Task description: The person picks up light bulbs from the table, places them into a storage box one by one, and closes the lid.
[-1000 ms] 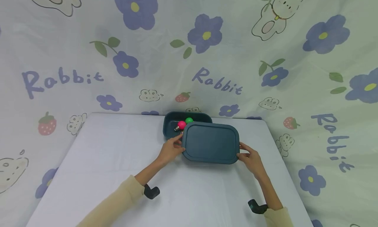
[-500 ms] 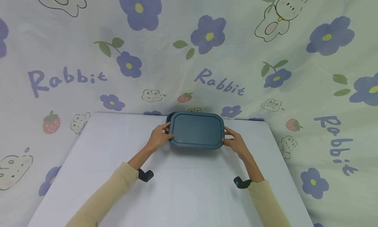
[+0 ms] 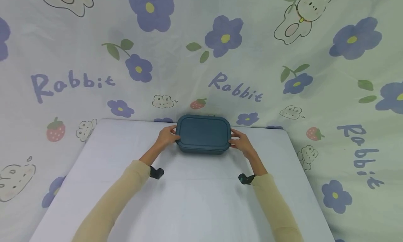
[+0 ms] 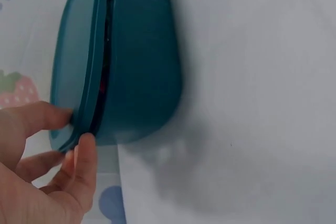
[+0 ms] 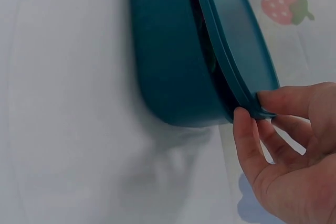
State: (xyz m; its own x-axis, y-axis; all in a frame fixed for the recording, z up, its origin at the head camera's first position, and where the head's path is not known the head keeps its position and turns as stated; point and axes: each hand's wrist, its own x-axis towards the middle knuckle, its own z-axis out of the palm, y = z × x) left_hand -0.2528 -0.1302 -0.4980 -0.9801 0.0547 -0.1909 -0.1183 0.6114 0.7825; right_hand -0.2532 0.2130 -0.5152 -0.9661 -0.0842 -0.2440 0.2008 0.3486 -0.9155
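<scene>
A dark teal lid (image 3: 203, 133) lies over the matching rectangular box (image 3: 201, 151) at the back of the table. My left hand (image 3: 167, 136) pinches the lid's left end, thumb on top and fingers under the rim. On the opposite end, my right hand (image 3: 242, 142) pinches the rim the same way. Both wrist views show a narrow dark gap between the lid (image 4: 79, 45) and the box (image 4: 142, 56). Through the gap in the right wrist view, a hint of green shows above the box wall (image 5: 168, 51). The contents are otherwise hidden under the lid.
The white table (image 3: 195, 203) ends just behind the box. A cloth backdrop (image 3: 176, 60) printed with flowers and rabbits hangs close behind and along the right side. Black wrist cameras sit on the left wrist (image 3: 156, 172) and right wrist (image 3: 246, 179).
Both hands have carried the lid back and to the left, from in front of the box to over it. The pink and green balls inside, seen a second ago, are now covered.
</scene>
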